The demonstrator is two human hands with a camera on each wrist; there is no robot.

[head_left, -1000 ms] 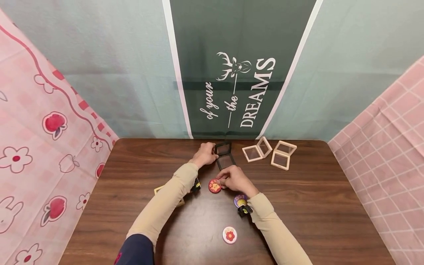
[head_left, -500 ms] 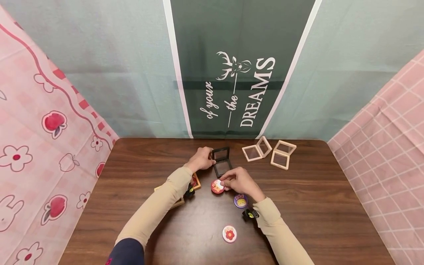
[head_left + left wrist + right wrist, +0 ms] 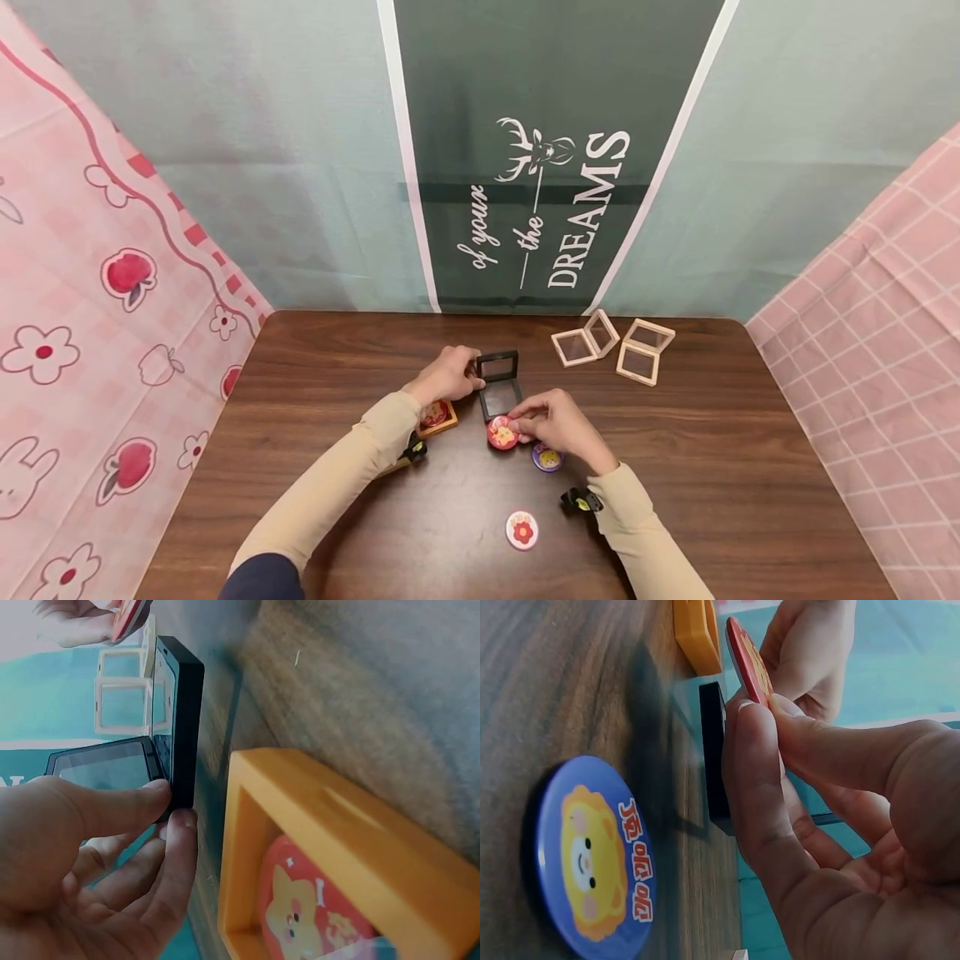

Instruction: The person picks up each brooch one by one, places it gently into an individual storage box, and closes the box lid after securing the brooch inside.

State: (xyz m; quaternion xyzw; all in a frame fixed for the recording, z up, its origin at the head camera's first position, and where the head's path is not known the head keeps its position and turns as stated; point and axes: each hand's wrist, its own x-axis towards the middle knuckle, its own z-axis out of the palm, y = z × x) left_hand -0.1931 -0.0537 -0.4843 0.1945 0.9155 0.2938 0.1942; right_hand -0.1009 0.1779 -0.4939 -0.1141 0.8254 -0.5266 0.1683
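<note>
My left hand (image 3: 448,375) pinches the left edge of a black hinged display frame (image 3: 501,398) between thumb and fingers. The frame's lid is raised at the back, and its lower half has a clear film window. In my right hand (image 3: 561,425), thumb and fingers pinch a red button badge (image 3: 502,432) with a yellow cartoon figure. The badge is tilted at the frame's front edge in the head view; the right wrist view shows the badge (image 3: 751,664) nearly edge-on, over the table. A blue lion badge (image 3: 592,855) lies on the table below my right hand.
An orange frame (image 3: 337,802) holding a red star badge sits beside my left wrist; my sleeve partly covers another frame behind it. Two pale hinged frames (image 3: 576,347) (image 3: 639,364) stand open at the back right. A white flower badge (image 3: 522,531) lies near the front.
My left hand has drawn the black frame towards me. My right hand has moved the red badge slightly right and nearer, tilting it. The orange frame has come out from under my left arm.
</note>
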